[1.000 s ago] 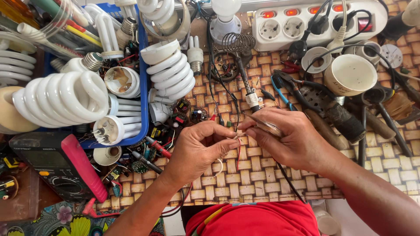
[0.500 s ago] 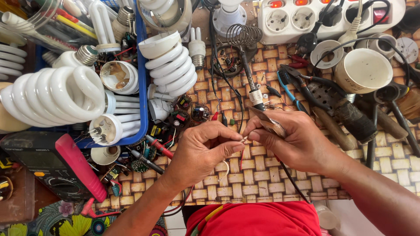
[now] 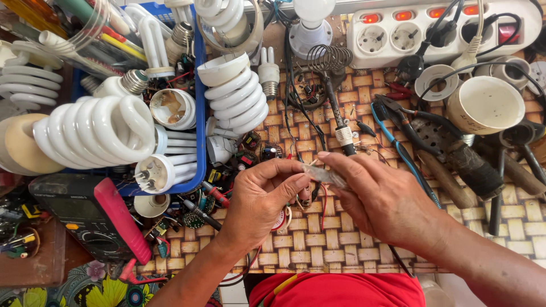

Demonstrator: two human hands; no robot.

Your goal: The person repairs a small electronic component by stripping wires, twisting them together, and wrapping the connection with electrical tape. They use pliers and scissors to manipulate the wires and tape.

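Blue bin (image 3: 200, 113) of white spiral bulbs (image 3: 94, 131) crowds far left, multimeter (image 3: 91, 219) below. Left hand (image 3: 259, 199) fingers pinched on tiny part with reddish wires (image 3: 307, 196), mid-mat. Right hand (image 3: 387, 202) grasping thin silvery tool (image 3: 325, 175), tip touching part. Woven mat (image 3: 318, 250) bare only under hands. White power strip (image 3: 443, 28) top right, red switches.

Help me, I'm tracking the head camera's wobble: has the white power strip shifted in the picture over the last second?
Cannot tell. The power strip stays by the white cup; both slide together, suggesting camera motion.
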